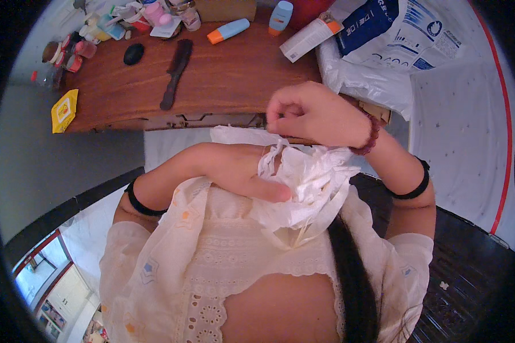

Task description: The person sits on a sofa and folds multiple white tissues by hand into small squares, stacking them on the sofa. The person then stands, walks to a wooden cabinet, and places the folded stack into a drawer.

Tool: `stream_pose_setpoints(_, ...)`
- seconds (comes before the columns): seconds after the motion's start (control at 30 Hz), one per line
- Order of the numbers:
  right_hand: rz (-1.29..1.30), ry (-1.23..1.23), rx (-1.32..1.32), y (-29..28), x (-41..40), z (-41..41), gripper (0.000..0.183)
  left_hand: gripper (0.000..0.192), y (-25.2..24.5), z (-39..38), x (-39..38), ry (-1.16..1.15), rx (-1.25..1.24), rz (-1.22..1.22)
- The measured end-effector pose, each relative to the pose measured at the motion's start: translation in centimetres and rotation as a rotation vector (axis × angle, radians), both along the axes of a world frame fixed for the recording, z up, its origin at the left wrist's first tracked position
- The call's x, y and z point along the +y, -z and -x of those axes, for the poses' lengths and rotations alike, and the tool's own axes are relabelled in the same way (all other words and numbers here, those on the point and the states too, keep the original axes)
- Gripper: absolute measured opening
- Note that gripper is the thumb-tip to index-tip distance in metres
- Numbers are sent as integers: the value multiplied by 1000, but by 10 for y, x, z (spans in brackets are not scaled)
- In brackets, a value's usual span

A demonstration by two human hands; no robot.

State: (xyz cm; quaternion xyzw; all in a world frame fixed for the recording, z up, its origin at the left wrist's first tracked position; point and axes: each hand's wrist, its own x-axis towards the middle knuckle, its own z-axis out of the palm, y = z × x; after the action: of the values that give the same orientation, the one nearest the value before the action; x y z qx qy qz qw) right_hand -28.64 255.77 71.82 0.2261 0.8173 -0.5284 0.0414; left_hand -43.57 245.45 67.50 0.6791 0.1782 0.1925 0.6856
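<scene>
A crumpled bundle of thin white material (pixel 309 188), tissue or plastic film, lies in front of my chest. My left hand (pixel 249 171) holds it from the left, with the thumb on top and the other fingers hidden beneath or behind it. Above the bundle is my right hand (pixel 313 113), its fingers curled; whether something thin is pinched between them cannot be told. A dark red bead bracelet (pixel 369 137) circles the right wrist, close to the bundle's upper edge. A longer white strip (pixel 244 135) sticks out beyond the left hand.
Ahead stands a wooden dresser top (pixel 124 92) with a dark comb (pixel 177 75), a black oval object (pixel 134 54), a yellow wipes pack (pixel 64 111), blue and orange tubes (pixel 228 31) and a white box (pixel 309 40). Plastic packaging (pixel 365 81) lies at its right end.
</scene>
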Motion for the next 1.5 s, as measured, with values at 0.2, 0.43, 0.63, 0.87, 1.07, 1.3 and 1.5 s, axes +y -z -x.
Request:
stream_pose_setpoints(0.2, 444, -36, -306, 9, 18, -46, 19, 53, 1, 9, -9, -198, 60, 325)
stream_pose_setpoints(0.43, 864, -17, -170, 17, 18, -96, 21, 72, -1, -5, -9, -309, -12, 159)
stream_pose_setpoints(0.63, 887, -5, -71, 13, 13, -137, 22, 94, 12, -11, -4, -90, -11, 33)
stream_pose_setpoints(0.87, 970, 352, 224, 82, -6, -142, 19, 75, 9, 3, 8, -4, 24, -59)
stream_pose_setpoints(1.07, 1120, 516, 217, 109, -39, -129, 22, 72, 23, 9, 4, -97, -124, 150)
stream_pose_setpoints(1.3, 899, 404, 570, 74, -4, -107, 34, 65, 2, -7, 21, 192, 54, -341)
stream_pose_setpoints(1.5, 892, 229, 310, 80, -2, -62, 32, 64, -8, -9, 15, 162, 100, -408)
